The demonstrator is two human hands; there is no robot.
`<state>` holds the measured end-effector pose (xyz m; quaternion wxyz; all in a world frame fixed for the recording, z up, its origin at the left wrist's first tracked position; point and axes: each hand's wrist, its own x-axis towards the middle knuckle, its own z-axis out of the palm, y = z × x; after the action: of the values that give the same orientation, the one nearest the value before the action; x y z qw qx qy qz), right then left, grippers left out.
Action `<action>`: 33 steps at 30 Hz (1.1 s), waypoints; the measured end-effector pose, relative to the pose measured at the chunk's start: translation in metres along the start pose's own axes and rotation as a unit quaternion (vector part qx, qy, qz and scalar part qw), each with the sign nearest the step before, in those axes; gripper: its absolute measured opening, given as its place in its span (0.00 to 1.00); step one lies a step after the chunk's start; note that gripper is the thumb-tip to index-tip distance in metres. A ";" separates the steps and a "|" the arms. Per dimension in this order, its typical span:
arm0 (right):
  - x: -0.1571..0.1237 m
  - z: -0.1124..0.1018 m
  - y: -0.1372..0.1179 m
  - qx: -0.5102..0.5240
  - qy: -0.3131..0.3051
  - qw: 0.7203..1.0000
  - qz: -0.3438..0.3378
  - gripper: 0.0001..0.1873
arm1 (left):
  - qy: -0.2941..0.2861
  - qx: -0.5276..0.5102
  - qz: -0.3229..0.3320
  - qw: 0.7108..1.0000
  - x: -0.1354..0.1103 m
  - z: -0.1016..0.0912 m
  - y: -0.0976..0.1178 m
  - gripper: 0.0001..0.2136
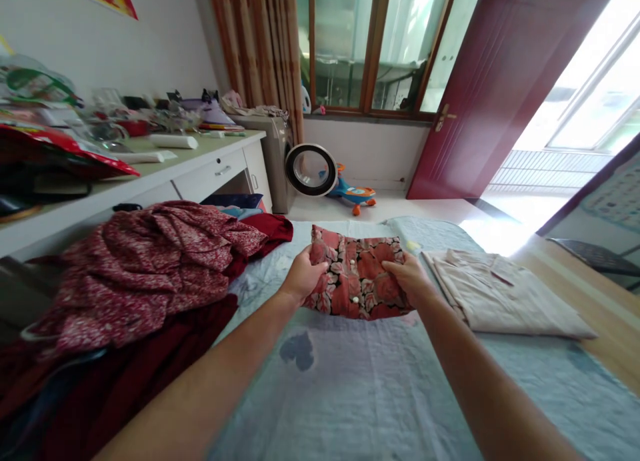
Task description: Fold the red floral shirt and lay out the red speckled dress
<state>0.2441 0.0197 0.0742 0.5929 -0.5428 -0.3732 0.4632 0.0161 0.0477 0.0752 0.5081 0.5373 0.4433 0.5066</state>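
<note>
Left hand: in the head view, the left hand [303, 277] grips the near-left side of a folded floral shirt [367, 271], thumb lying on top, fingers mostly tucked out of sight beneath the cloth.
Right hand: the right hand [407, 277] pinches the opposite side in the same way, thumb pressed on the upper face.
Floral shirt: it is a compact red, black and cream bundle between the two hands, pale buttons down its middle, over the light-blue sheet [345, 407]; whether its underside touches the sheet cannot be told.
Forearms: both reach forward from the bottom of the view and converge on the shirt, the left slanting rightward, the right leftward, wrists nearly level.
Beige garment: a folded beige garment [515, 294] lies flat on the sheet, just beyond the right hand's outer side.
Clothes heap: a speckled red garment [150, 274] lies crumpled over dark red cloth [145, 374] to the left; the heap's lower layers are covered, its left end dim.
Desk: the desk [237, 141] behind the heap carries blurred clutter, cut off at the left edge.
</note>
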 end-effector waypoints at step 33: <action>-0.166 0.033 0.066 -0.607 -0.096 0.753 -0.235 0.27 | -0.092 0.577 0.210 0.784 -0.190 0.003 -0.036 0.23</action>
<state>0.1549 -0.1301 0.0230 0.1900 -0.6364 -0.7468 0.0351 0.0024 -0.1380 0.0221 0.0226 0.8539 0.4804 0.1989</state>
